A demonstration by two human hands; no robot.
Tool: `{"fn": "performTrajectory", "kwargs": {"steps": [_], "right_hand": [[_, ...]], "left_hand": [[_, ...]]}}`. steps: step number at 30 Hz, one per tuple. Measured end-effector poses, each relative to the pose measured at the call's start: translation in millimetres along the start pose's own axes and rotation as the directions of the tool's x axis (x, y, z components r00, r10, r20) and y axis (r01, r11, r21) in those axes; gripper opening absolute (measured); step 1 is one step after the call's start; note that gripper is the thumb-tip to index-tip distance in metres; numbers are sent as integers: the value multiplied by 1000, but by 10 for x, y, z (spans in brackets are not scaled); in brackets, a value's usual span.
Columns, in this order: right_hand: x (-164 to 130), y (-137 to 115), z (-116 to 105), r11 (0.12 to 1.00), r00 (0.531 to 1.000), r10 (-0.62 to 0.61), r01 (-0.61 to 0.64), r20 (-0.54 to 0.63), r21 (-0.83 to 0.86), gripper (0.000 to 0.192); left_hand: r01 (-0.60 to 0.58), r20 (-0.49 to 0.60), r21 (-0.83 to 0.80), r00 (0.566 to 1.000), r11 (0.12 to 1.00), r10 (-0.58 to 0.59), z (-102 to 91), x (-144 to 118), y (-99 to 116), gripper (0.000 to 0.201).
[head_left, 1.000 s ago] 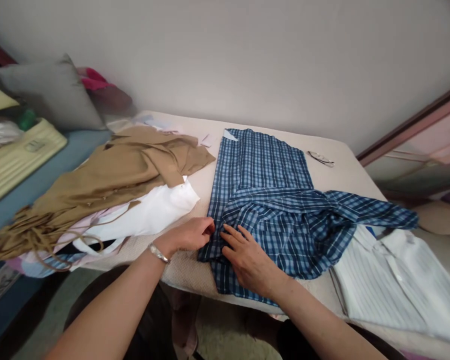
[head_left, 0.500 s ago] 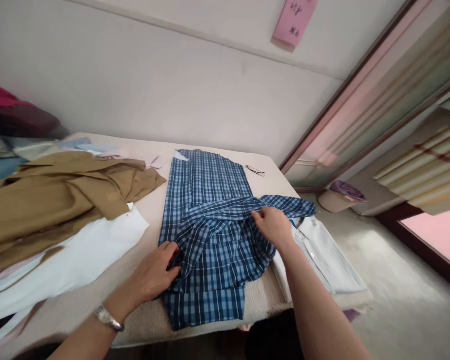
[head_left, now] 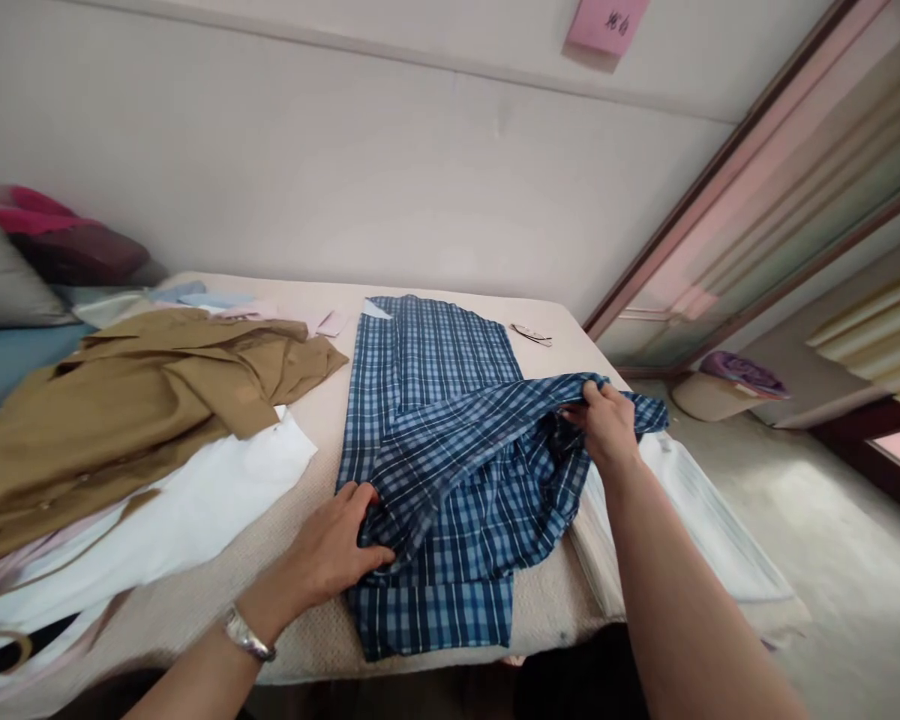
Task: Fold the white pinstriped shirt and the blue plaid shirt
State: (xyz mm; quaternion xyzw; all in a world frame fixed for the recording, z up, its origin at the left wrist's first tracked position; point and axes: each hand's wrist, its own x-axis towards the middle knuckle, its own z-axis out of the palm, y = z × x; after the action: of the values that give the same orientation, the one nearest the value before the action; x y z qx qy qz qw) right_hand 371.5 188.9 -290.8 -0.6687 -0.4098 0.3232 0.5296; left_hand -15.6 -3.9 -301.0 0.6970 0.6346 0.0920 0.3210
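Folding of the blue plaid shirt [head_left: 450,440] at the bench's [head_left: 315,440] near edge looks half done: body lies narrow, left hand [head_left: 330,555] pins its near-left fold, right hand [head_left: 607,425] pinches a lifted sleeve toward the right edge, not yet laid flat

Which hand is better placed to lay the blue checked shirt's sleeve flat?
Probably right. The right hand already pinches the sleeve end of the blue checked cotton shirt; the left hand pins the body's near edge.
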Motion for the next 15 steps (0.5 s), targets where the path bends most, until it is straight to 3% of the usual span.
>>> {"fn": "performTrajectory", "kwargs": {"steps": [3, 7, 9, 12, 15], "right_hand": [[47, 84, -37, 1000, 998, 18, -16, -55, 23, 20], [5, 170, 35, 999, 996, -33, 32, -82, -12, 25], [-33, 123, 101, 996, 993, -86, 84, -80, -30, 27], [-55, -68, 280, 987, 983, -162, 160, -88, -22, 27], [25, -384, 646, 980, 978, -196, 198, -70, 24, 23]], "left_hand": [[-11, -14, -7, 1000, 1000, 11, 17, -6, -9, 42], [-172, -96, -36, 981, 985, 167, 121, -26, 37, 16], [-208, -83, -49, 975, 977, 204, 174, -56, 103, 20], [-126, -20, -28, 992, 992, 125, 215, -114, 198, 38], [-76, 0, -35, 997, 996, 76, 235, -147, 224, 47]]}}
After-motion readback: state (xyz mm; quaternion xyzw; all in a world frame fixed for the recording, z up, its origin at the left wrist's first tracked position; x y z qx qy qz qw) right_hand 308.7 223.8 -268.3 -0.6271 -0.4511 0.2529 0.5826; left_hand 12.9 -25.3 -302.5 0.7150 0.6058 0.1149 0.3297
